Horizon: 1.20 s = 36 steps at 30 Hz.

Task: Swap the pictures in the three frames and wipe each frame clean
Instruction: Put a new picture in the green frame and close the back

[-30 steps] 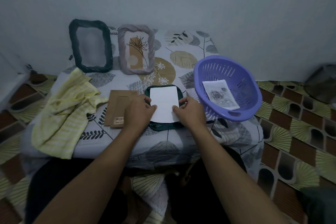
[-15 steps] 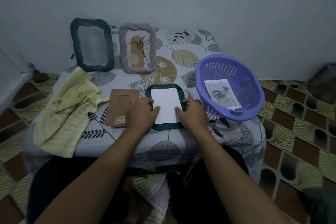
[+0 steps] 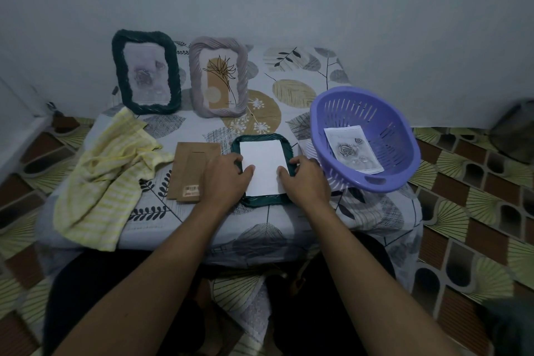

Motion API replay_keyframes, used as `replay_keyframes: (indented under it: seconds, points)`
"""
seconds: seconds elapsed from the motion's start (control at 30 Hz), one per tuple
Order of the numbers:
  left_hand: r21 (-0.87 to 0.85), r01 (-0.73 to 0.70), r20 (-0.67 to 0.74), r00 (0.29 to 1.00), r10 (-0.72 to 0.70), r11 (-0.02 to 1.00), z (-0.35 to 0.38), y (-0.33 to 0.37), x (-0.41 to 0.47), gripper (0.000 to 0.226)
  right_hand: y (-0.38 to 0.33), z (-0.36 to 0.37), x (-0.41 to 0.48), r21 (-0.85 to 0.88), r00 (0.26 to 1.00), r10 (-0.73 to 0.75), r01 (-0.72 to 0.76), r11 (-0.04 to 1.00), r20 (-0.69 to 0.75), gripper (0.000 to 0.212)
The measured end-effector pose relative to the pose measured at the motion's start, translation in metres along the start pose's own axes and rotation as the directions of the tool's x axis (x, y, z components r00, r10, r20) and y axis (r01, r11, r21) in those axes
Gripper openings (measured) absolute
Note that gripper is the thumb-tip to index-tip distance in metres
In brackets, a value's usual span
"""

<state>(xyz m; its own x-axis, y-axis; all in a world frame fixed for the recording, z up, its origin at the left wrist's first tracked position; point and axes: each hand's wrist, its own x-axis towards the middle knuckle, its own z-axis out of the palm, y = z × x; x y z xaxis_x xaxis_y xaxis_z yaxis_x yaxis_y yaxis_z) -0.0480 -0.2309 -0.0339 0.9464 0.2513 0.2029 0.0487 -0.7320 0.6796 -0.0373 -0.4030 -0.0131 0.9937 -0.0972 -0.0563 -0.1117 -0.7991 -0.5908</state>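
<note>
A dark green frame (image 3: 261,202) lies face down on the table in front of me, with a white picture sheet (image 3: 264,166) lying blank side up in its opening. My left hand (image 3: 226,180) rests on the frame's left edge, its thumb on the sheet. At the right edge, my right hand (image 3: 306,179) presses fingers on the sheet and frame. A brown backing board (image 3: 189,165) lies just left of the frame. A second dark green frame (image 3: 146,71) and a lilac frame (image 3: 218,76) stand at the back against the wall, each with a picture in it.
A yellow striped cloth (image 3: 107,179) lies crumpled on the table's left side. A purple basket (image 3: 375,113) on the right holds a rose picture (image 3: 352,150). The low table (image 3: 202,228) carries a leaf-patterned cover; patterned floor tiles lie around it.
The white sheet has settled flatter into the frame's opening. Both hands stay at its lower edges with fingers shifted slightly; the view has moved a little.
</note>
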Motion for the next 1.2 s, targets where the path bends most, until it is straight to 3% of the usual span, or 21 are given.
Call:
replay_keyframes:
  seconds: [0.17,0.3,0.43,0.63,0.83,0.93,1.03,1.2]
  points:
    - [-0.079,0.045,-0.052,0.997,-0.05,0.996,-0.017,0.002,0.003,0.031,-0.019,0.004,-0.008,0.128,0.986,-0.168,0.168,0.977,-0.014,0.024]
    - [-0.012,0.049,-0.095,0.994,-0.05,0.999,-0.042,-0.007,0.004,0.021,-0.046,0.011,-0.02,0.211,0.949,-0.302,0.278,0.937,0.091,0.02]
    - [0.161,0.203,-0.041,0.979,-0.199,0.966,-0.066,-0.033,0.011,0.018,-0.068,0.021,-0.03,-0.072,0.905,-0.382,0.4,0.914,0.189,0.031]
    - [0.218,0.277,-0.005,0.959,-0.283,0.936,-0.089,-0.064,0.005,0.013,-0.084,0.047,-0.039,-0.282,0.871,-0.417,0.482,0.83,0.26,0.037]
    - [0.245,0.266,-0.023,0.963,-0.269,0.932,-0.089,-0.073,-0.003,0.033,-0.086,0.061,-0.041,-0.308,0.881,-0.399,0.465,0.83,0.256,0.035]
    - [0.198,0.298,-0.037,0.954,-0.296,0.934,-0.09,-0.069,-0.003,0.025,-0.086,0.06,-0.04,-0.305,0.883,-0.395,0.46,0.834,0.253,0.036]
    - [0.03,0.356,-0.052,0.934,-0.354,0.934,-0.093,-0.064,-0.002,0.012,-0.086,0.059,-0.039,-0.309,0.89,-0.381,0.446,0.84,0.251,0.037]
    - [-0.255,0.384,-0.066,0.909,-0.412,0.887,-0.096,-0.053,0.0,0.013,-0.087,0.056,-0.041,-0.307,0.887,-0.378,0.449,0.839,0.264,0.038]
